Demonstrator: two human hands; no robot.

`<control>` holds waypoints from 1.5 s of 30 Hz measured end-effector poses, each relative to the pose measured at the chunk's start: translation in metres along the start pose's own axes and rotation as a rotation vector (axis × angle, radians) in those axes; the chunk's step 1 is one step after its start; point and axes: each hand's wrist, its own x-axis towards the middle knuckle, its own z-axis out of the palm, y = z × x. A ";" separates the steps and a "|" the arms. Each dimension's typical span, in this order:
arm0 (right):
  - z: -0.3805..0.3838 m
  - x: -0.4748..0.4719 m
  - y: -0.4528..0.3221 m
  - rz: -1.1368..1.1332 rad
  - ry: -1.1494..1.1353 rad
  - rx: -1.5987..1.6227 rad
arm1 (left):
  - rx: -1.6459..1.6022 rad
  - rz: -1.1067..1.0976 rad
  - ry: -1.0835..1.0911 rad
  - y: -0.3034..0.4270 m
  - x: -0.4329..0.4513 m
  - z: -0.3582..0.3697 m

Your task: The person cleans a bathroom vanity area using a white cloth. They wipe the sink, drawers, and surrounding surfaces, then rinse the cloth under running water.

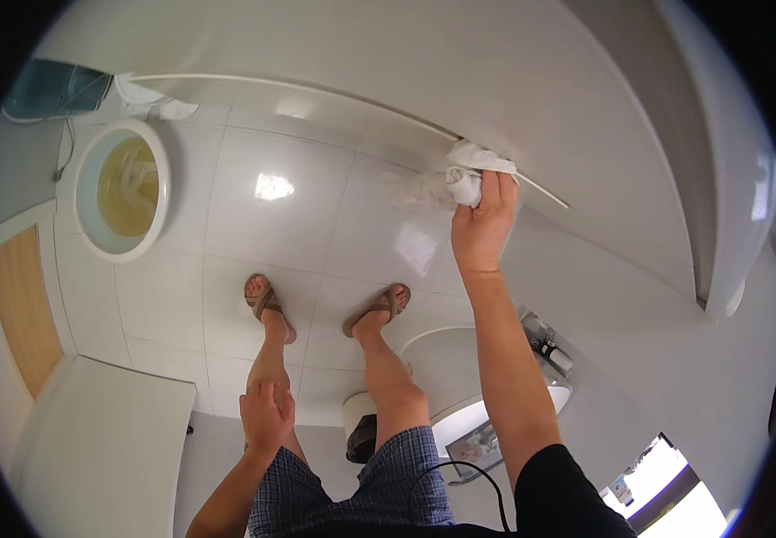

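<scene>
My right hand is closed around a bunched white cloth. The cloth lies along a thin raised strip on a glossy white panel. My left hand hangs above my left shin, holding nothing, with its fingers loosely apart. Over on the left, a round white tub stands on the floor. Yellowish water fills its bottom, and a pale cloth lies in the water.
My sandalled feet stand on a white tiled floor. A washbasin is close to my right leg, and a bin with a black liner stands behind it. A teal container is at the upper left. A white door occupies the lower left.
</scene>
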 end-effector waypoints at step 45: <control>-0.071 0.001 -0.230 0.486 -0.852 0.680 | -0.966 0.175 0.457 0.119 0.099 -0.163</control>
